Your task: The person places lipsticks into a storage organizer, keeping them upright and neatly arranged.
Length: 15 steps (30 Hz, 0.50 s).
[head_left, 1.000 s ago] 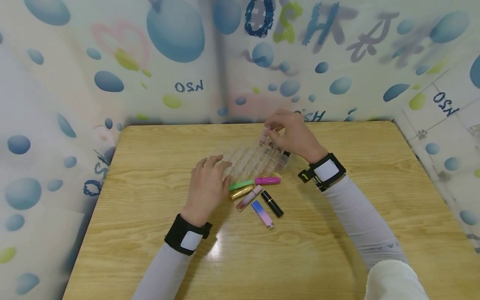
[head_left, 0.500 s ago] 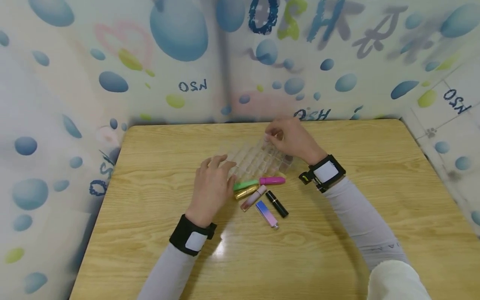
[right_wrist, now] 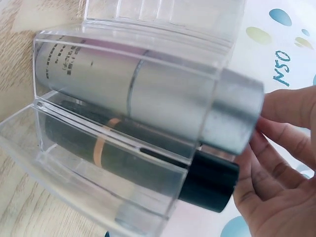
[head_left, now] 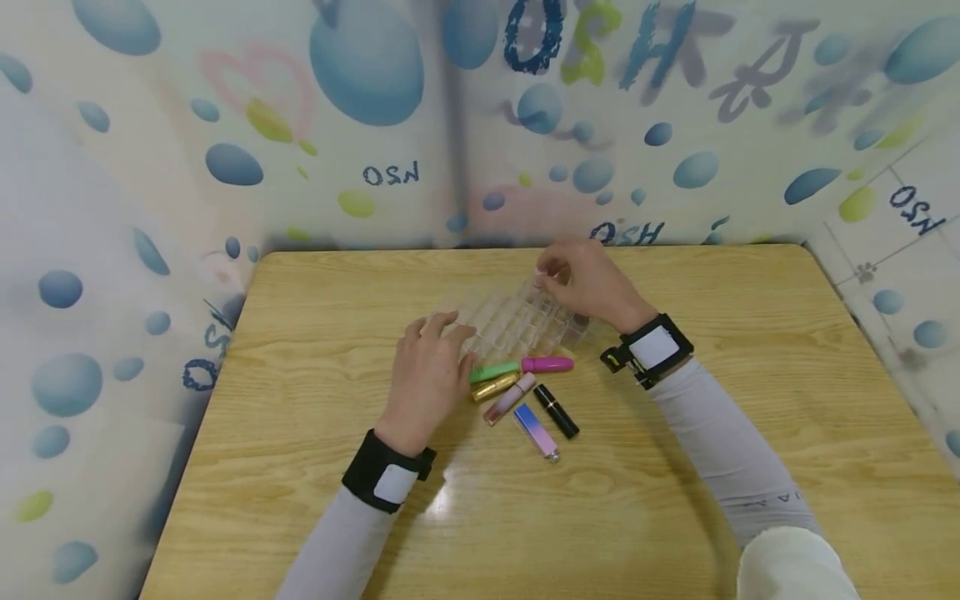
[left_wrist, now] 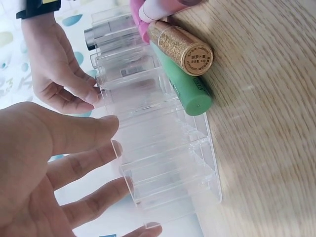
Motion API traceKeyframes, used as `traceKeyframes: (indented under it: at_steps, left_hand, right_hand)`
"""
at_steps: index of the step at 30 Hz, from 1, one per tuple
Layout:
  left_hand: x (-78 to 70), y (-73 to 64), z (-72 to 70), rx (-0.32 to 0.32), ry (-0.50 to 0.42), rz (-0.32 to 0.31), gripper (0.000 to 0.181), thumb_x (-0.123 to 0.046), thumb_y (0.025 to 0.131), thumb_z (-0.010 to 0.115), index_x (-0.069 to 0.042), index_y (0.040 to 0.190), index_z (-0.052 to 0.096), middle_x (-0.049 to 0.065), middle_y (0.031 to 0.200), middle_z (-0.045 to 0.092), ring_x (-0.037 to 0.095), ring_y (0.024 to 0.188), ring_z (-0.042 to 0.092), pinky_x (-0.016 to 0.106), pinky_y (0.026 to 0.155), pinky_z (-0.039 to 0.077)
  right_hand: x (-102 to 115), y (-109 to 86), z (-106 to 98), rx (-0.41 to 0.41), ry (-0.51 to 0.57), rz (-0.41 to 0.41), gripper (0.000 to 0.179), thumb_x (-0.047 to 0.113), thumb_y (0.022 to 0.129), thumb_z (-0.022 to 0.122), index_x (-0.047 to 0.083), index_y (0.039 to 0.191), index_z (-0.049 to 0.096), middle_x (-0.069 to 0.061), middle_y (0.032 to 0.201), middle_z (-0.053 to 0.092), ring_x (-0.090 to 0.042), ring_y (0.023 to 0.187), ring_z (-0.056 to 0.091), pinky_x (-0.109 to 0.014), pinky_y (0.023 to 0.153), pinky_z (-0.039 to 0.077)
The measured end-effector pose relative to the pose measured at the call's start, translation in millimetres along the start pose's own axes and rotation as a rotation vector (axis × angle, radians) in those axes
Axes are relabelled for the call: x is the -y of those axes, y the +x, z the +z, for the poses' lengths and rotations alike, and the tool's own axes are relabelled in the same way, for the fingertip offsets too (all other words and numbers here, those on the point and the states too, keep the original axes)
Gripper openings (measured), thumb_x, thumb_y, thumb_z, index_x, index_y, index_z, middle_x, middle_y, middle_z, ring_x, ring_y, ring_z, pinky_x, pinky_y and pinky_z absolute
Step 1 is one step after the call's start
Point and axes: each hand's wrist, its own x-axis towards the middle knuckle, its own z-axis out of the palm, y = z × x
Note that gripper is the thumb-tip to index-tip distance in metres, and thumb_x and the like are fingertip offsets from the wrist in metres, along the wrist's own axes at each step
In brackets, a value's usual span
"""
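A clear compartmented lipstick organizer (head_left: 498, 327) stands on the table. My right hand (head_left: 592, 283) pinches the top of a pale pink lipstick tube (head_left: 540, 279) at its far right corner; the tube's lower part is hidden. My left hand (head_left: 426, 379) is at the organizer's left end, fingers spread, and in the left wrist view thumb and fingertips meet its edge. In the right wrist view a silver tube (right_wrist: 173, 96) and a black tube (right_wrist: 210, 180) sit in compartments. Before the organizer lie a green tube (head_left: 495, 372), a magenta tube (head_left: 547, 364) and a gold tube (head_left: 495, 387).
Nearer on the wooden table (head_left: 637, 517) lie a pink-brown lip gloss (head_left: 510, 400), a black lipstick (head_left: 557, 412) and a blue-to-pink tube (head_left: 536, 432). A patterned wall covering (head_left: 300, 192) rises behind the table's back edge.
The pale pink tube in my right hand has gone down into the organizer, so only its top shows now. My left hand keeps its place; the whole view has shifted slightly.
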Motion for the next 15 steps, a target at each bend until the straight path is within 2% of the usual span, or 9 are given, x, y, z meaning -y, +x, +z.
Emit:
traceKeyframes:
  at_steps: [15]
  left_hand:
    - [0.6,1.1,3.6,-0.011,-0.004,0.009,0.029,-0.019,0.093,0.074,-0.009,0.12,0.077,0.017,0.133,0.068,0.035,0.129,0.059,0.058,0.105,0.049]
  right_hand:
    - [3.6,-3.1,-5.7,0.013,-0.014,0.003,0.019,0.019,0.094,0.073,0.004,0.103,0.077,-0.009,0.1,0.072,-0.023,0.088,0.068,-0.04,0.079,0.057]
